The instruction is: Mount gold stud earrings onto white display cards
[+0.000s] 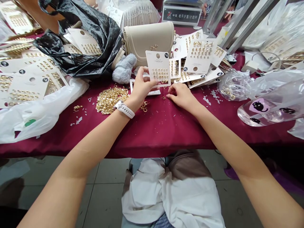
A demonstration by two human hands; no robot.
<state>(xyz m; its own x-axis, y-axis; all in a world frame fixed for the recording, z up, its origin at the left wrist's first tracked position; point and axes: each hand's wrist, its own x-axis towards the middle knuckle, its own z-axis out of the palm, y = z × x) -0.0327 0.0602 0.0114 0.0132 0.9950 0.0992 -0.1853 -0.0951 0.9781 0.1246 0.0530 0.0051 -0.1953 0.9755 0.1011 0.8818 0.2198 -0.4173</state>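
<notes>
Upright above the table, a white earring card (158, 65) carrying rows of small gold earrings is pinched at its lower left by my left hand (142, 83), which wears a white watch. My right hand (180, 95) is low over the cloth to the right of the card, its fingers curled together; whatever is between the fingertips is too small to make out. Just left of those fingertips is a small gold earring piece (163, 98). A heap of gold earring pieces (110, 99) lies left of my left wrist, and a few gold hoops (143, 107) lie beside it.
Filled earring cards (199, 57) are piled behind my right hand, more (28, 87) at left. A beige handbag (149, 39) with a grey plush charm (124, 69) stands behind. Around are a black plastic bag (95, 38), a clear bottle (261, 110), and tiny clear earring backs (211, 96).
</notes>
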